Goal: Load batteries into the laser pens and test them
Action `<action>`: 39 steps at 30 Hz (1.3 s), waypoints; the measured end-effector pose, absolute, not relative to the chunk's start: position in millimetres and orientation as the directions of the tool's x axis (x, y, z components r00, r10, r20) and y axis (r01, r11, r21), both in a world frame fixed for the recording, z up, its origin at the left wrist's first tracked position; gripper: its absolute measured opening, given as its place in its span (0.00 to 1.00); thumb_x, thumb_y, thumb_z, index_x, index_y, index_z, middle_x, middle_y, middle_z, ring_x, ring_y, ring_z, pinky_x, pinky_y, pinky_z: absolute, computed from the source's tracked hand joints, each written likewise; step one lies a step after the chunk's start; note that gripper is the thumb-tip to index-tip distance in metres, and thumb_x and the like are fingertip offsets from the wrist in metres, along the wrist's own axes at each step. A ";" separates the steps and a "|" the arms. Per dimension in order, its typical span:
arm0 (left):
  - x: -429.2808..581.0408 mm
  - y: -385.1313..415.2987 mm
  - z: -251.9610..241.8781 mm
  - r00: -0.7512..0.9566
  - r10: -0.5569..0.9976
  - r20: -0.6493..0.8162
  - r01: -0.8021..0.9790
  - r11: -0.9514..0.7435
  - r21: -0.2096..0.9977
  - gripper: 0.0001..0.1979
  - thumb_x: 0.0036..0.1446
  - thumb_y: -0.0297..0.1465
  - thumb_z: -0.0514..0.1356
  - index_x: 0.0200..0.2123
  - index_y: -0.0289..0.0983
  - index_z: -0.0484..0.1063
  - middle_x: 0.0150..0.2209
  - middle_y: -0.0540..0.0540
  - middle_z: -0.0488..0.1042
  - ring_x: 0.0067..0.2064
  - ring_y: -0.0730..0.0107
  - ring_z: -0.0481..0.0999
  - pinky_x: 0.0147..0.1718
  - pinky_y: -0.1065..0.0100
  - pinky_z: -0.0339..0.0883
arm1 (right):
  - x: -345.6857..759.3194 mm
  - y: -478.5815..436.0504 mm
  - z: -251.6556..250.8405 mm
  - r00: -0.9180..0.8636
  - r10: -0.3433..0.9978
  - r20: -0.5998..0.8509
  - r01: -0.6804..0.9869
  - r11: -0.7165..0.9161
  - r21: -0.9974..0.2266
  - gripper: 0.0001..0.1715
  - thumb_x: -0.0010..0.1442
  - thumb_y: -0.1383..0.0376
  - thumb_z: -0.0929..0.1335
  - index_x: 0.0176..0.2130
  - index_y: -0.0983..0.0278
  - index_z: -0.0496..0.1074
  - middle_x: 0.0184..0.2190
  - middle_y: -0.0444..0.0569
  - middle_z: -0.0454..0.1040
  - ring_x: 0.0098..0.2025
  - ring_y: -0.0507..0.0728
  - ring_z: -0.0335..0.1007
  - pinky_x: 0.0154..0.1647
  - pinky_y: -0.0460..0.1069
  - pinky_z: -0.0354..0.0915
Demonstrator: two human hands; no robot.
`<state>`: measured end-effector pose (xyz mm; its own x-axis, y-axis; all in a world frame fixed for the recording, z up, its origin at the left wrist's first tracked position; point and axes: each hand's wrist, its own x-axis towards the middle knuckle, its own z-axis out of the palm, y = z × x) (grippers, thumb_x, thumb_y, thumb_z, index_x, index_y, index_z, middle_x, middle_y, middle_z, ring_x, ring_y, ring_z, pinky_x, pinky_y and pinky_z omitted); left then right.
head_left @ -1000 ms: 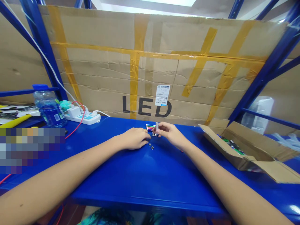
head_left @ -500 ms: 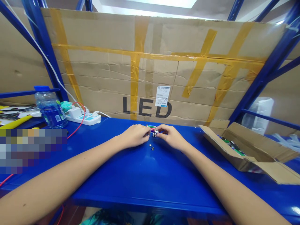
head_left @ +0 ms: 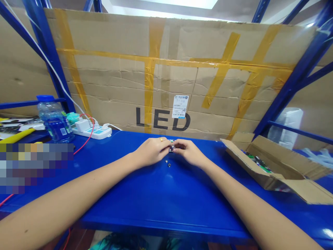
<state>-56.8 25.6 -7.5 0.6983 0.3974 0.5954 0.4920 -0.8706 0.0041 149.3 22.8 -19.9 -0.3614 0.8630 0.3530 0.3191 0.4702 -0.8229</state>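
My left hand (head_left: 153, 151) and my right hand (head_left: 191, 152) meet near the back of the blue table. Between the fingertips is a small shiny silvery piece (head_left: 172, 147), pinched by my right hand. The left fingers are closed and press up against it; whether they grip a part of their own is hidden. Just under the fingertips show several small silvery round pieces (head_left: 170, 150), partly covered. Closer to me, two loose small round metal pieces (head_left: 168, 163) lie on the table. Behind the fingers, a sliver of thin coloured rods (head_left: 171, 140) is visible.
An open cardboard box (head_left: 281, 163) with pens or similar sticks inside stands at the right. On the left are a white power strip (head_left: 101, 132), a red wire (head_left: 91, 133) and a blue-capped bottle (head_left: 56, 119). A large cardboard sheet (head_left: 117, 86) closes off the back.
My left hand has moved slightly right, closing the gap to my right hand. The coloured rods and silvery pieces are now mostly covered. The right hand has hardly moved.
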 end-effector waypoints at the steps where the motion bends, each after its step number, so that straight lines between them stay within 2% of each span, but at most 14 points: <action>1: -56.7 24.8 -6.5 0.677 0.438 0.592 0.524 -0.851 0.029 0.11 0.63 0.28 0.52 0.44 0.36 0.72 0.41 0.43 0.78 0.42 0.64 0.77 0.41 0.65 0.70 | 150.1 23.8 -20.4 -0.354 0.865 0.355 0.314 0.468 -0.826 0.07 0.50 0.66 0.69 0.33 0.64 0.74 0.34 0.48 0.77 0.40 0.58 0.71 0.46 0.54 0.65; 5: -55.8 23.5 -5.2 0.658 0.575 0.487 0.630 -0.774 0.063 0.11 0.61 0.28 0.53 0.43 0.37 0.73 0.42 0.43 0.78 0.43 0.61 0.77 0.41 0.62 0.70 | 153.0 26.1 -21.0 -0.336 0.875 0.349 0.324 0.455 -0.829 0.06 0.49 0.66 0.69 0.32 0.64 0.73 0.33 0.47 0.76 0.39 0.58 0.71 0.46 0.54 0.65; 8: -55.3 24.2 -8.5 0.756 0.567 0.327 0.597 -0.802 0.013 0.11 0.59 0.28 0.54 0.42 0.39 0.75 0.42 0.43 0.77 0.43 0.60 0.77 0.41 0.62 0.69 | 153.7 26.1 -20.1 -0.328 0.876 0.353 0.366 0.462 -0.808 0.06 0.50 0.67 0.68 0.32 0.64 0.73 0.32 0.47 0.76 0.38 0.57 0.71 0.45 0.54 0.65; 11: -54.5 24.7 -12.6 0.805 0.549 0.227 0.559 -0.829 0.023 0.12 0.59 0.27 0.55 0.41 0.40 0.77 0.41 0.44 0.78 0.43 0.61 0.77 0.41 0.64 0.68 | 153.2 25.2 -19.2 -0.319 0.883 0.343 0.389 0.452 -0.803 0.05 0.50 0.66 0.68 0.31 0.64 0.72 0.31 0.46 0.75 0.37 0.57 0.70 0.43 0.53 0.65; 17: -53.6 24.4 -13.2 0.791 0.575 0.209 0.562 -0.818 0.124 0.12 0.59 0.28 0.55 0.39 0.41 0.79 0.41 0.45 0.78 0.41 0.62 0.77 0.42 0.64 0.67 | 152.8 23.4 -19.1 -0.332 0.882 0.333 0.398 0.451 -0.799 0.06 0.51 0.65 0.68 0.32 0.64 0.72 0.30 0.46 0.73 0.33 0.55 0.67 0.39 0.52 0.65; 22: -54.6 25.0 -10.9 0.827 0.525 0.202 0.500 -0.851 0.163 0.09 0.57 0.28 0.58 0.37 0.42 0.79 0.39 0.46 0.78 0.41 0.64 0.77 0.41 0.66 0.66 | 153.5 23.4 -19.1 -0.355 0.874 0.331 0.405 0.464 -0.788 0.05 0.50 0.65 0.68 0.31 0.64 0.72 0.29 0.46 0.74 0.33 0.55 0.67 0.39 0.51 0.65; 28: -53.3 23.4 -9.1 0.743 0.653 0.147 0.619 -0.754 0.218 0.04 0.50 0.25 0.60 0.30 0.38 0.74 0.31 0.49 0.77 0.31 0.68 0.75 0.28 0.71 0.62 | 153.9 23.6 -20.4 -0.388 0.863 0.323 0.389 0.471 -0.792 0.06 0.51 0.66 0.67 0.32 0.64 0.73 0.32 0.47 0.75 0.35 0.55 0.69 0.40 0.51 0.65; 30: -53.6 24.9 -9.8 0.700 0.690 0.181 0.655 -0.723 0.219 0.03 0.49 0.25 0.60 0.29 0.38 0.73 0.28 0.49 0.77 0.29 0.69 0.74 0.26 0.71 0.61 | 154.1 23.4 -21.2 -0.392 0.869 0.303 0.391 0.455 -0.800 0.05 0.51 0.67 0.67 0.32 0.64 0.73 0.31 0.46 0.74 0.34 0.55 0.68 0.39 0.51 0.65; 33: -54.8 29.0 -9.9 0.617 0.698 0.363 0.660 -0.711 0.244 0.05 0.55 0.26 0.57 0.32 0.36 0.73 0.29 0.47 0.77 0.30 0.69 0.75 0.28 0.71 0.63 | 153.5 22.5 -22.2 -0.402 0.880 0.254 0.414 0.422 -0.807 0.05 0.50 0.67 0.67 0.31 0.64 0.73 0.28 0.45 0.74 0.31 0.54 0.68 0.37 0.51 0.65; 36: -55.0 31.4 -9.6 0.571 0.619 0.540 0.591 -0.766 0.254 0.08 0.61 0.29 0.55 0.39 0.36 0.74 0.34 0.46 0.79 0.35 0.68 0.77 0.34 0.68 0.67 | 151.6 20.8 -22.2 -0.418 0.883 0.211 0.396 0.386 -0.833 0.05 0.49 0.67 0.68 0.31 0.64 0.73 0.27 0.45 0.74 0.30 0.54 0.67 0.36 0.51 0.64; 39: -53.6 30.9 -11.6 0.611 0.519 0.598 0.526 -0.830 0.183 0.09 0.64 0.29 0.54 0.43 0.36 0.74 0.41 0.44 0.79 0.42 0.64 0.78 0.41 0.64 0.69 | 149.5 18.8 -20.6 -0.432 0.882 0.188 0.339 0.352 -0.873 0.06 0.50 0.66 0.68 0.32 0.64 0.73 0.27 0.45 0.74 0.29 0.53 0.67 0.35 0.51 0.65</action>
<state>-53.6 30.9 -11.6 0.6109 0.5193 0.5976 0.5263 -0.8303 0.1835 149.5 18.8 -20.6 -0.4320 0.8822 0.1875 0.3392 0.3516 -0.8725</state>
